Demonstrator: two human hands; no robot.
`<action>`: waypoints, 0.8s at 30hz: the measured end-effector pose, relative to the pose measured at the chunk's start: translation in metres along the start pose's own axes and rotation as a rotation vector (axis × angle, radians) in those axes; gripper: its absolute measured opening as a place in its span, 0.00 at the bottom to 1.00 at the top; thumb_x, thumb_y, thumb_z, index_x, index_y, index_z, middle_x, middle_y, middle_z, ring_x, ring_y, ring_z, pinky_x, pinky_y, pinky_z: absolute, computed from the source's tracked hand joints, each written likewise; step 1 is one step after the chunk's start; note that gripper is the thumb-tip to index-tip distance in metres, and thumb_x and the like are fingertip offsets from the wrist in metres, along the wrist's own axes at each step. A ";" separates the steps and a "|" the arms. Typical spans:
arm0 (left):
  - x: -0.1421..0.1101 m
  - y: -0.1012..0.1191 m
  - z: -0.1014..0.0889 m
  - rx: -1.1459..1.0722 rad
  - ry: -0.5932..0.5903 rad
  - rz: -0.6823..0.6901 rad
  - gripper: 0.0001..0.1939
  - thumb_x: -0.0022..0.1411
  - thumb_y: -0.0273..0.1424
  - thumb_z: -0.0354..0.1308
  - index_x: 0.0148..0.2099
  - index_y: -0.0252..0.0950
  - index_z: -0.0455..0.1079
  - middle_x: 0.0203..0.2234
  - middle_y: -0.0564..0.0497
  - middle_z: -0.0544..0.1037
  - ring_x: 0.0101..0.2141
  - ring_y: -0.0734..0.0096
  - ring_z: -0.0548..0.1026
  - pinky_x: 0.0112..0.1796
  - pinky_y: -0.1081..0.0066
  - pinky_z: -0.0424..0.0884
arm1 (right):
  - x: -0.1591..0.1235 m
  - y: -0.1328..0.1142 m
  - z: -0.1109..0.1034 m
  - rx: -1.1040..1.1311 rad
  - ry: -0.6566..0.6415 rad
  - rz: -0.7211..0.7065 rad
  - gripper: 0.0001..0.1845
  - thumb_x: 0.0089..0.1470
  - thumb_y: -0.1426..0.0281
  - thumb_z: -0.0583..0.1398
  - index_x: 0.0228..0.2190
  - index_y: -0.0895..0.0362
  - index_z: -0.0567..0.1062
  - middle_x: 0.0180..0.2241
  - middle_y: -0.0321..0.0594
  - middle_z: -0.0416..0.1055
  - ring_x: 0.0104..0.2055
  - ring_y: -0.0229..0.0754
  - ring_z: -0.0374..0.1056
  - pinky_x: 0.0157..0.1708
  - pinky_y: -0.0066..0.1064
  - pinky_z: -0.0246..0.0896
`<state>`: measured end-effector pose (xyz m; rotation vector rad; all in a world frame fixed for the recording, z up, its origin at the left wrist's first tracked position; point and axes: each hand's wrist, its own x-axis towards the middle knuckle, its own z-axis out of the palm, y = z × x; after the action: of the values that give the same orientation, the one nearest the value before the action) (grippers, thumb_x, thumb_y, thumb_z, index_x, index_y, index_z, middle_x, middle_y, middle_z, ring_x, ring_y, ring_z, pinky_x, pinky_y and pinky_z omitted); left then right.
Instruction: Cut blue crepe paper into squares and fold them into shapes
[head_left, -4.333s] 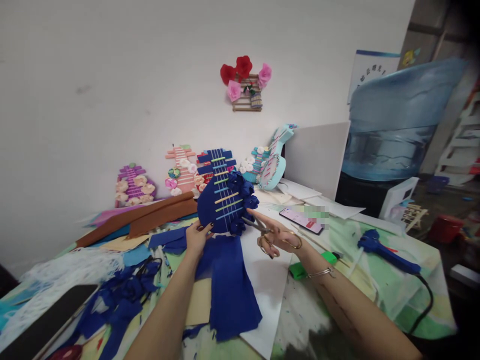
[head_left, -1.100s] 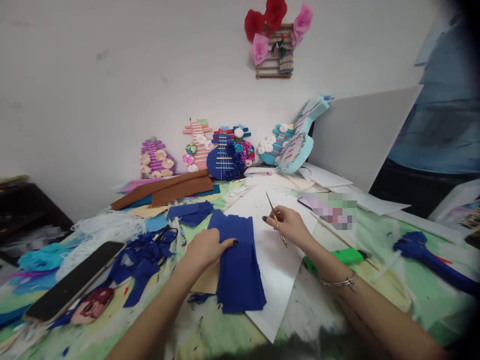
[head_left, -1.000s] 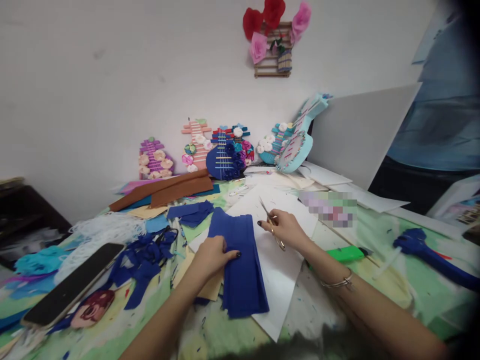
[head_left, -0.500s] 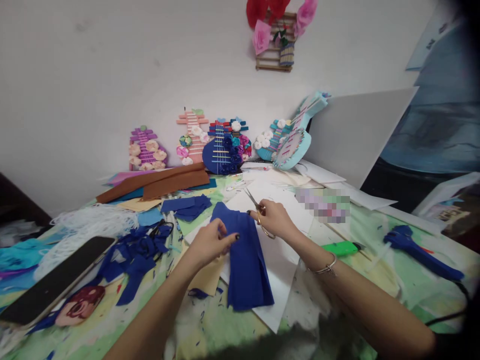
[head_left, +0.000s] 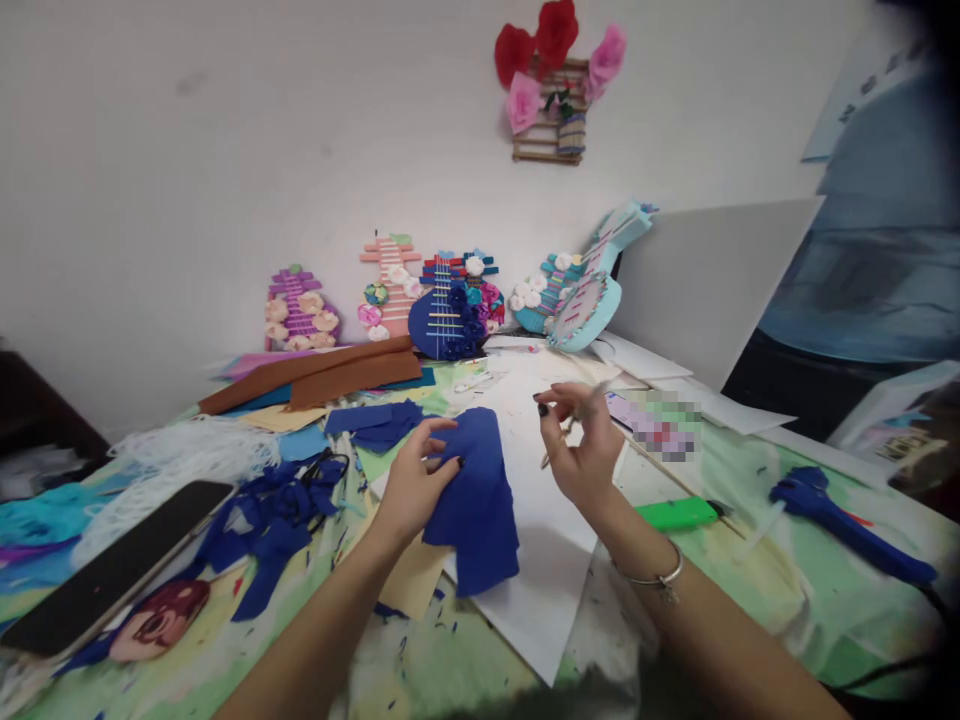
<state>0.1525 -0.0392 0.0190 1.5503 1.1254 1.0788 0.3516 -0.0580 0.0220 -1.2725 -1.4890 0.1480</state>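
Observation:
Dark blue pieces of thin sheet [head_left: 480,500], whether paper or cloth I cannot tell, lie overlapping on a white sheet [head_left: 551,590]. My left hand [head_left: 416,480] rests at their left edge, fingers spread and slightly curved, thumb over the blue. To the right, above the white sheet, my right hand [head_left: 585,450] is closed around small scissors [head_left: 545,460] with gold handles. Their blades are turned away to the right and blurred. Beyond my left hand lie more folded blue pieces [head_left: 379,425].
Left are blue scraps [head_left: 274,510], a phone [head_left: 120,570] and white string [head_left: 176,460]. On the right are a green cutter [head_left: 675,513] and a blue glue gun [head_left: 847,525]. Decorated instrument-shaped crafts [head_left: 442,310] stand against the wall. Brown sheets [head_left: 315,380] lie at back left.
The blue pieces have shifted and turned on the white sheet, their lower end moving left. My right hand has moved right, swinging the scissors' blades away from the blue.

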 end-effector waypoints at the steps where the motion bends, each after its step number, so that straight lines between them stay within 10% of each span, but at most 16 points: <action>1: 0.000 -0.001 0.000 -0.055 -0.030 -0.035 0.27 0.47 0.31 0.58 0.52 0.41 0.63 0.33 0.52 0.72 0.28 0.72 0.72 0.28 0.74 0.67 | -0.003 -0.002 0.001 0.043 -0.050 -0.016 0.16 0.57 0.62 0.52 0.45 0.56 0.65 0.40 0.46 0.71 0.37 0.43 0.67 0.42 0.35 0.59; 5: 0.002 -0.006 0.001 -0.225 -0.195 -0.203 0.32 0.41 0.25 0.58 0.53 0.36 0.67 0.30 0.49 0.77 0.29 0.69 0.75 0.32 0.71 0.70 | -0.005 0.001 0.009 0.162 -0.323 0.035 0.09 0.50 0.63 0.60 0.32 0.55 0.72 0.19 0.34 0.69 0.21 0.37 0.63 0.25 0.28 0.57; 12: 0.001 -0.006 0.000 -0.270 -0.307 -0.309 0.16 0.44 0.28 0.64 0.39 0.33 0.76 0.30 0.48 0.79 0.28 0.72 0.75 0.30 0.75 0.69 | 0.006 0.011 0.003 0.380 -0.570 0.276 0.17 0.53 0.56 0.58 0.33 0.58 0.69 0.16 0.35 0.70 0.12 0.32 0.55 0.12 0.23 0.50; 24: -0.007 -0.001 0.000 -0.204 -0.523 -0.336 0.23 0.37 0.23 0.70 0.41 0.33 0.78 0.33 0.46 0.81 0.29 0.68 0.76 0.31 0.72 0.73 | 0.005 0.012 -0.012 0.651 -0.714 0.222 0.36 0.52 0.43 0.52 0.46 0.60 0.71 0.20 0.38 0.71 0.17 0.33 0.62 0.18 0.25 0.56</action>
<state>0.1508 -0.0457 0.0175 1.3150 0.8411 0.5011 0.3688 -0.0556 0.0211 -0.8615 -1.6633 1.2345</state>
